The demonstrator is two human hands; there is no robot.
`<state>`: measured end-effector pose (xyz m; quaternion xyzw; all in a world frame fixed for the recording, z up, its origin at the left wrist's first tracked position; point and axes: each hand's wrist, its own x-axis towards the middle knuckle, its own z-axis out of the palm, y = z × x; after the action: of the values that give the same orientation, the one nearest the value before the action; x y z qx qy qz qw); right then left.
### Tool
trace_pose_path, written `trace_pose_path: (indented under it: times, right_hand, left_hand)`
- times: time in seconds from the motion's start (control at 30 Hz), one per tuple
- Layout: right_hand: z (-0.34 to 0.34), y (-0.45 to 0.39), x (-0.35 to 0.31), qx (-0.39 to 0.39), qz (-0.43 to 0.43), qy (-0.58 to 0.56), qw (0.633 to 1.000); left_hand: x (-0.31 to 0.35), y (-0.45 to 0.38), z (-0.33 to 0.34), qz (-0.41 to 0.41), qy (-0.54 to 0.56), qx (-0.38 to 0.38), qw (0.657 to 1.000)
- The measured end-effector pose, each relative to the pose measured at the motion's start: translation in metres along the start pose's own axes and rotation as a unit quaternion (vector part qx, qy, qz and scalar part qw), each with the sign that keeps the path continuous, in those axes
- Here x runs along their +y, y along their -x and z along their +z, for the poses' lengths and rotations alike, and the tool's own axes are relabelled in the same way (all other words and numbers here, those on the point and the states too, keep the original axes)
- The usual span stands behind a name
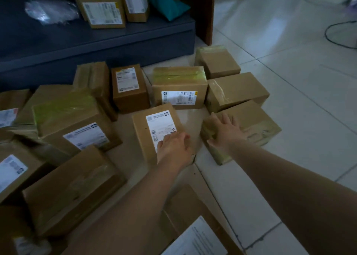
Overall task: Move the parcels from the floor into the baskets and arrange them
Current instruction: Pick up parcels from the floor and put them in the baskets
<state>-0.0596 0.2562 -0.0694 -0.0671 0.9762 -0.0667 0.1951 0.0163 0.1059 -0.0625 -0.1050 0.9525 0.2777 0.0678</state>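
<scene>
Cardboard parcels on the floor (pixel 289 92): left hand (pixel 173 144) flat on labelled parcel (pixel 156 131), right hand (pixel 225 133) spread over taped parcel (pixel 251 125), neither gripped. Best curl fingers under edges before lifting.

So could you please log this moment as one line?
left hand: on labelled parcel | right hand: on taped parcel | both on floor

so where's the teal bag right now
In the head view the teal bag leans at top centre on the dark platform, right of the labelled boxes.
</scene>
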Motion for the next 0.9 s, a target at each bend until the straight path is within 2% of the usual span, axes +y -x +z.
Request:
trace_pose_path:
  times: [0.1,0.2,0.4,0.5,0.57,0.63,0.67,0.7,0.73,0.77,0.83,0.9]
  right_hand:
    - [-0.002,-0.003,0.01,-0.057,-0.011,0.056,0.997]
    - [-0.001,0.004,0.019,-0.063,-0.048,0.108,0.991]
    - [0.004,0.024,0.041,-0.077,-0.217,0.211,0.95]
    - [0.009,0.029,0.042,-0.084,-0.267,0.205,0.938]
    - [0.012,0.03,0.045,-0.038,-0.273,0.157,0.948]
    - [0.018,0.032,0.048,0.077,-0.188,0.067,0.977]
    - [0.022,0.032,0.049,0.132,-0.092,0.008,0.987]
    - [0.024,0.031,0.049,0.15,0.024,-0.079,0.985]
    - [0.025,0.03,0.049,0.129,0.129,-0.186,0.965]
    - [0.027,0.028,0.048,0.086,0.198,-0.276,0.936]
    - [0.025,0.025,0.045,0.03,0.234,-0.364,0.901]
    - [0.02,0.024,0.042,0.053,0.223,-0.399,0.888]
  left_hand:
    - [0.017,-0.004,0.012,0.049,-0.032,-0.028,0.998]
    - [0.035,-0.012,0.021,0.053,-0.044,-0.032,0.997]
    - [0.055,-0.019,0.03,0.02,-0.069,-0.019,0.997]
    - [0.054,-0.016,0.031,-0.009,-0.087,-0.049,0.995]
    - [0.05,-0.011,0.033,-0.03,-0.119,-0.085,0.989]
    - [0.044,-0.004,0.037,-0.022,-0.153,-0.098,0.983]
    - [0.042,0.0,0.039,-0.011,-0.16,-0.093,0.983]
    - [0.042,0.003,0.04,0.001,-0.161,-0.086,0.983]
    - [0.042,0.005,0.042,0.013,-0.16,-0.078,0.984]
    - [0.042,0.006,0.042,0.024,-0.159,-0.073,0.984]
    - [0.041,0.004,0.04,0.034,-0.158,-0.072,0.984]
    - [0.04,0.0,0.036,0.026,-0.16,-0.076,0.984]
